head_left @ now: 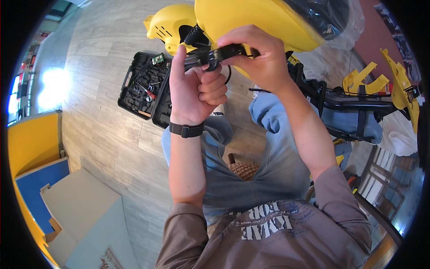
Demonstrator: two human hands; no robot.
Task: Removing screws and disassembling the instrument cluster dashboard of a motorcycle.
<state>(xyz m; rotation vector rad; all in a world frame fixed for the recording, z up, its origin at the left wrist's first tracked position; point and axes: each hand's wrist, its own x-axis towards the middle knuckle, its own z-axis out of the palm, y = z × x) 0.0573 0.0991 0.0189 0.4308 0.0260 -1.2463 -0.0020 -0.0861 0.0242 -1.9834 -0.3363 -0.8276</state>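
A black lever-like part with a clamp-shaped middle [209, 57] is held up between my two hands, in front of a large yellow body shell [255, 22]. My left hand [195, 92] is closed under its left side, with the thumb pointing up along it and the fingers curled. From the right, my right hand [264, 56] grips the other end between thumb and fingers. A thin black cable hangs below the part. Just behind it sits a coiled black spring-like piece [193, 35] at a smaller yellow shell [172, 24]. The exact kind of the black part cannot be made out.
An open black tool case [134, 105] with tools and a green circuit board lies on the floor to the left. Black frame tubing [354, 105] and yellow brackets [365, 80] stand at right. A large cardboard box [85, 201] is at lower left. Below me is a woven seat [243, 170].
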